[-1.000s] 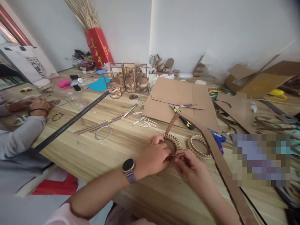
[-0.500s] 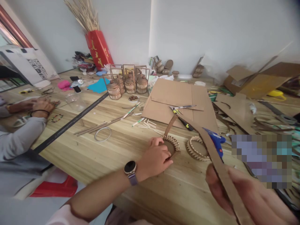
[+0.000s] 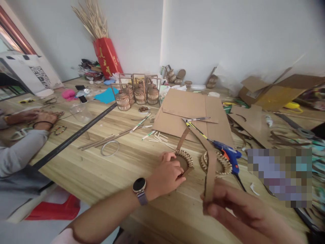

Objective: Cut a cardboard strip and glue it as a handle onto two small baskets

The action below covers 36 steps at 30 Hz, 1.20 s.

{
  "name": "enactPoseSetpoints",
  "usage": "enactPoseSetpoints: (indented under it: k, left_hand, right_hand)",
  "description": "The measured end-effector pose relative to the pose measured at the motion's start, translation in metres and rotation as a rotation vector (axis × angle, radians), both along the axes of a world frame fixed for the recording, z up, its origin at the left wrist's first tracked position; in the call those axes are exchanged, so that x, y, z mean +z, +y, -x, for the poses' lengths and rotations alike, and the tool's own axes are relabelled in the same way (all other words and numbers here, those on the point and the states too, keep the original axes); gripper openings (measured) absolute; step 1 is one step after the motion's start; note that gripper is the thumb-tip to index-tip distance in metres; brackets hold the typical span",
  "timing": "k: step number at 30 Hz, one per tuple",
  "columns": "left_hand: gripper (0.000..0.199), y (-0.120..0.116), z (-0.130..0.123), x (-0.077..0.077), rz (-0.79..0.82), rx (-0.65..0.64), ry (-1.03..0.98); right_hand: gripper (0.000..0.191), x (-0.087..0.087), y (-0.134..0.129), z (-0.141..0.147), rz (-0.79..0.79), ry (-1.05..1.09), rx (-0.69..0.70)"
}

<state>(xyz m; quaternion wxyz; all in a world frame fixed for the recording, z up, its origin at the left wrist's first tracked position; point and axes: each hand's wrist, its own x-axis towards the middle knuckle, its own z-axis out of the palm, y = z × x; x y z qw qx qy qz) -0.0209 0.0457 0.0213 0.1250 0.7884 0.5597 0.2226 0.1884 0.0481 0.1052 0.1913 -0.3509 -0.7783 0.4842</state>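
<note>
My left hand [image 3: 169, 176], with a watch [image 3: 139, 185] on the wrist, is closed on the near-left rim of a small round cardboard base [image 3: 187, 156] edged with short pale sticks. A long brown cardboard strip [image 3: 211, 173] rises from this base, bends over and comes toward me. Its near part is pinched between the thumb and fingers of my right hand [image 3: 228, 203], held above the table. Behind the strip lies a second stick-edged ring [image 3: 223, 164]. Touching or close to that ring on the right is a blue glue gun [image 3: 230, 154].
Flat cardboard sheets [image 3: 188, 105] carry a yellow-black cutter [image 3: 196, 130]. Loose sticks [image 3: 158, 137], a metal ring [image 3: 110, 148] and several small lidded baskets [image 3: 139, 93] stand or lie leftward. Another person's hands [image 3: 44, 118] work at far left. Cardboard scraps [image 3: 250, 122] crowd the right.
My right hand has moved left with the strip, so the strip now bends more sharply and passes in front of the second ring. My left hand stays on the base. The view has shifted slightly.
</note>
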Motion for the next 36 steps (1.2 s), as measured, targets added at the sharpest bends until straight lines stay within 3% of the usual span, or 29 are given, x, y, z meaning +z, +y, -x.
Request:
enactPoseSetpoints:
  k: [3,5,10,14,19,26,36]
  left_hand:
    - [0.018,0.0,0.0,0.001,-0.002,-0.01,0.005]
    - [0.021,0.0,0.0,0.002,-0.005,-0.016,0.009]
    - [0.02,0.0,0.0,0.002,0.031,-0.009,-0.004]
    - [0.018,0.0,0.0,0.004,0.064,-0.015,-0.01]
    - [0.019,-0.001,0.001,0.004,0.08,-0.024,0.012]
    - [0.02,-0.01,-0.013,-0.004,-0.048,0.027,0.07]
    - [0.023,-0.009,-0.035,0.0,-0.077,0.087,0.158]
  right_hand:
    - [0.015,-0.012,0.01,0.014,-0.404,-0.023,-0.091]
    - [0.013,-0.021,0.015,0.023,-0.584,0.024,-0.136]
    - [0.01,-0.041,0.027,0.026,-0.735,0.071,-0.167]
    - [0.006,-0.051,0.033,0.023,-0.629,0.087,-0.178]
    - [0.012,-0.058,0.036,0.026,-0.357,0.144,-0.233]
    - [0.026,-0.059,0.043,0.025,0.026,0.328,-0.205]
    - [0.025,-0.061,0.052,0.016,0.227,0.409,-0.203]
